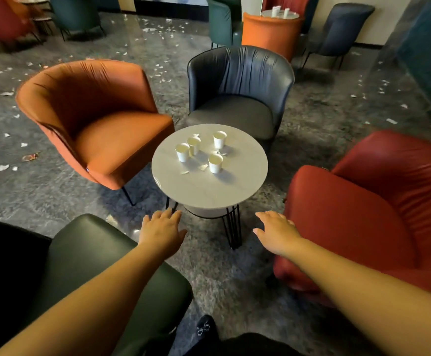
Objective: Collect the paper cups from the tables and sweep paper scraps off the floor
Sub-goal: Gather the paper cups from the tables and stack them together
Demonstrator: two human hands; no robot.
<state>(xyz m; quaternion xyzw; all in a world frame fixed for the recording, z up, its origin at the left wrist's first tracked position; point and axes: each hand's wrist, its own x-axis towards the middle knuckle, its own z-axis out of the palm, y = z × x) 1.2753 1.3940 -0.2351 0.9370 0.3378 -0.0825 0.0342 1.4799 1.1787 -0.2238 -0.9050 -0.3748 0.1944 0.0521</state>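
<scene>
Several white paper cups stand upright on a small round grey table (209, 191): one at the left (182, 152), one just behind it (193, 145), one at the back right (219, 139) and one nearest me (215, 163). Small paper scraps (203, 167) lie between them on the tabletop. More white paper scraps (4, 167) litter the dark floor, mostly at the left and far back. My left hand (161, 231) and my right hand (277, 233) reach forward below the table's near edge, fingers straight, both holding nothing.
Chairs ring the table: orange (101, 119) at the left, dark blue (237, 91) behind, red (378, 206) at the right, dark green (93, 265) at my near left. Another table (279, 14) with white items stands at the far back among more chairs.
</scene>
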